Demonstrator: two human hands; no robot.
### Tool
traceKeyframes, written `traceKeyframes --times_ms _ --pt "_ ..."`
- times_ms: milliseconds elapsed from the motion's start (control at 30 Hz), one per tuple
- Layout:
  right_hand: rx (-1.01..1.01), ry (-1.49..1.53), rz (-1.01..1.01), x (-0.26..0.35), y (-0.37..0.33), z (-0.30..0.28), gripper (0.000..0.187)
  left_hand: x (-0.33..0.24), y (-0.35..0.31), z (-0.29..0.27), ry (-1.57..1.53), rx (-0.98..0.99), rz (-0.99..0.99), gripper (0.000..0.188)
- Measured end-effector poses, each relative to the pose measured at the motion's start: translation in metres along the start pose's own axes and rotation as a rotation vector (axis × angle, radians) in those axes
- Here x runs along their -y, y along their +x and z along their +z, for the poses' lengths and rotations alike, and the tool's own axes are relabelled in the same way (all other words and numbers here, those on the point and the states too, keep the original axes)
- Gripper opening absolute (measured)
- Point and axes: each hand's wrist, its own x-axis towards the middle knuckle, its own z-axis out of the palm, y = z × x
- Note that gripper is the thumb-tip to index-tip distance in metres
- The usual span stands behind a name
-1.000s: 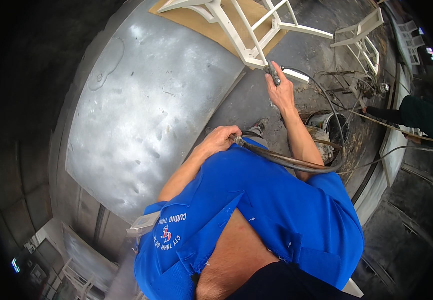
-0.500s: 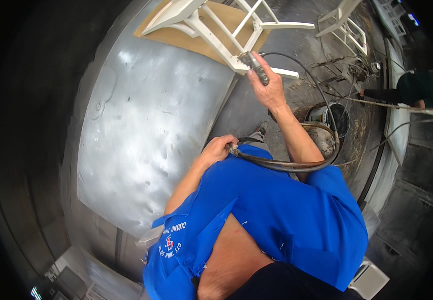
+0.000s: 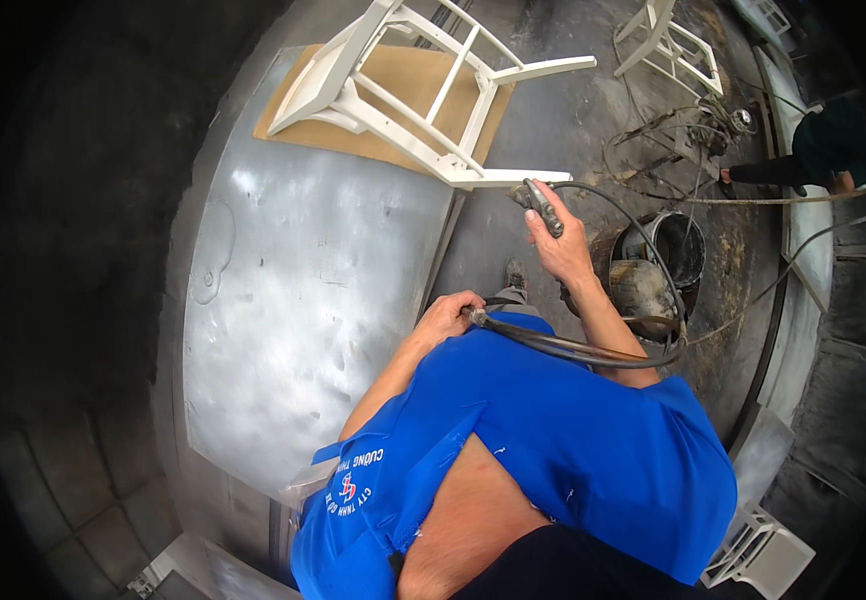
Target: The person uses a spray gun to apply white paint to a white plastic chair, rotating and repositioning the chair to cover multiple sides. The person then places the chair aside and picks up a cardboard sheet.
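Observation:
My right hand (image 3: 565, 250) is closed around a metal spray gun (image 3: 542, 208), its front end just below a leg of an upturned white wooden chair (image 3: 498, 179). A dark hose (image 3: 613, 205) runs from the gun and loops down over my right forearm. Close to my waist, my left hand (image 3: 446, 318) grips the hose bundle (image 3: 563, 347), fingers wrapped over it. The chair lies tilted on a brown board (image 3: 413, 70), legs pointing right.
A large dull metal sheet (image 3: 293, 330) spreads at left under the board. On the right stand a dark bucket (image 3: 681, 243) and a stained round container (image 3: 640, 288). Another white chair (image 3: 691, 62) is farther off, with tangled hoses near a person (image 3: 838, 145). White furniture (image 3: 778, 560) sits behind me.
My right hand and the spray gun have moved right and down, from the chair frame's corner to below the leg end. The view has shifted; my left hand keeps its hold.

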Motion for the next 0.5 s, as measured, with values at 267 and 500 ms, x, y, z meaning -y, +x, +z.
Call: traceKeyframes --times_ms 267,500 --pt "-0.031 0.028 -0.156 -0.017 0.083 -0.055 0.05 -0.036 0.094 0.021 0.133 0.012 0.061 0.018" --pt "0.148 0.068 -0.115 -0.035 0.145 -0.076 0.049 -0.061 0.14 0.04 0.092 -0.125 -0.038 0.019"
